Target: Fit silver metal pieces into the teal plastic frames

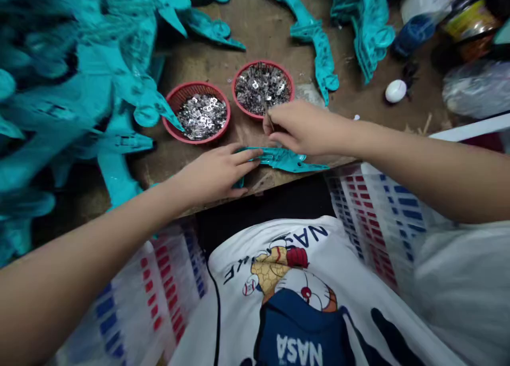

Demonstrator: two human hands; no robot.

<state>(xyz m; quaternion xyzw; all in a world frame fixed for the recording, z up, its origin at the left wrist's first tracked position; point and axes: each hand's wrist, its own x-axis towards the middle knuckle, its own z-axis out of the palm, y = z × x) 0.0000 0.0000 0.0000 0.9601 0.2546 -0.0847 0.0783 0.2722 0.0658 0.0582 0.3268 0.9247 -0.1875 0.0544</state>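
My left hand (223,172) lies over the left end of a teal plastic part (285,159) at the table's front edge, its fingers holding the part down. My right hand (297,124) is closed in a pinch around a thin metal tool (268,117) that looks like tweezers. The tool's tip is at the near rim of a red basket (292,92) heaped with small shiny metal clips (263,84). To the left stands a second red basket (170,101) with more small metal pieces (203,116).
A big pile of teal plastic parts (79,100) covers the left of the wooden table (247,28). More teal parts (358,31) lie at the back right. A white egg-shaped object (396,91) and a clear plastic bag (478,87) are at the right. Plastic crates (368,217) stand below the edge.
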